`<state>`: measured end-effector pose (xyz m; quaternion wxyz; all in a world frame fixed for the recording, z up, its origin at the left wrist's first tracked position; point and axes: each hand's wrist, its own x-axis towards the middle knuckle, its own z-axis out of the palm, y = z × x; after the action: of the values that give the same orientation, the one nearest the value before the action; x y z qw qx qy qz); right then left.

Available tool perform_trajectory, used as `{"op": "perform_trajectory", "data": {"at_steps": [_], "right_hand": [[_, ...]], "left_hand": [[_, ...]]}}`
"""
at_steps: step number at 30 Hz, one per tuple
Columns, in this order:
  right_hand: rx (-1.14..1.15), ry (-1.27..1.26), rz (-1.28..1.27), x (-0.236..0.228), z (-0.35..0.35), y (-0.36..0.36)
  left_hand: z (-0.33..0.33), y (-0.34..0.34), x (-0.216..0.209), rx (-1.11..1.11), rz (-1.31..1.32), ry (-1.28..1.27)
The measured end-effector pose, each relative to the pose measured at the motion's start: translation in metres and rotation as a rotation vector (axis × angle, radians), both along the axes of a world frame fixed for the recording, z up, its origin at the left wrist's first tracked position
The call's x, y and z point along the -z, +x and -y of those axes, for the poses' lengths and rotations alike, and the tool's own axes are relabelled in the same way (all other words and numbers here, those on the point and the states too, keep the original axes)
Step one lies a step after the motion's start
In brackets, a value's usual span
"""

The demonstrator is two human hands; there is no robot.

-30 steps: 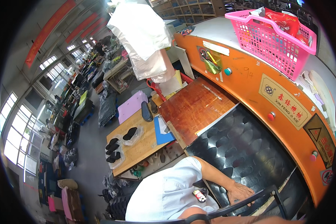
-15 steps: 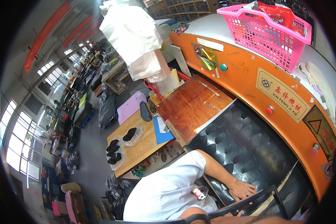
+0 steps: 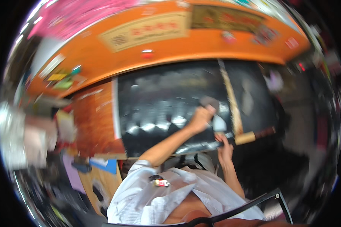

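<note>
The view is blurred by motion. My left hand (image 3: 202, 118) reaches over the black sheet (image 3: 159, 98), its fingers closed on a small dark grey-brown rounded piece (image 3: 210, 101). The sheet is shiny and marked with rows of curved, sole-like outlines. To the right and nearer my body, my right hand (image 3: 225, 145) has its fingers closed at the near end of a pale flat piece (image 3: 218, 124). That piece has a rounded outline and a tan end by my fingers; its exact kind cannot be made out. It is just right of my left hand.
An orange machine housing (image 3: 201, 39) with red and green buttons runs along the far side. A pale strip (image 3: 231, 96) separates the sheet from another black surface (image 3: 248, 94). At left are a reddish-brown board (image 3: 93, 117) and a wooden table (image 3: 96, 176).
The view has swung right and now faces the machine squarely. My left hand, earlier flat on the black sheet, now grips a dark piece. My right hand has come into clear view.
</note>
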<state>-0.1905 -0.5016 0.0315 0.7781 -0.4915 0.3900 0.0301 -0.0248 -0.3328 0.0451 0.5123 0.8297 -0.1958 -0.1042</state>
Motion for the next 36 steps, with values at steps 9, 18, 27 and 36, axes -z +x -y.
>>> {"op": "perform_trajectory", "data": {"at_steps": [9, 18, 27, 36], "right_hand": [[-0.167, -0.241, -0.027, -0.007, -0.029, -0.003], [0.086, 0.236, -0.018, 0.001, -0.072, -0.01], [0.124, -0.004, -0.092, -0.006, -0.07, -0.009], [-0.137, -0.006, 0.069, 0.022, -0.052, -0.006]], "left_hand": [[-0.07, 0.062, -0.053, -0.28, -0.115, -0.695], [-0.068, -0.009, -0.012, 0.766, 0.445, 0.369], [-0.059, -0.019, 0.004, 0.622, 0.601, 0.098], [-0.073, 0.007, -0.043, -0.155, -0.085, -0.683]]}}
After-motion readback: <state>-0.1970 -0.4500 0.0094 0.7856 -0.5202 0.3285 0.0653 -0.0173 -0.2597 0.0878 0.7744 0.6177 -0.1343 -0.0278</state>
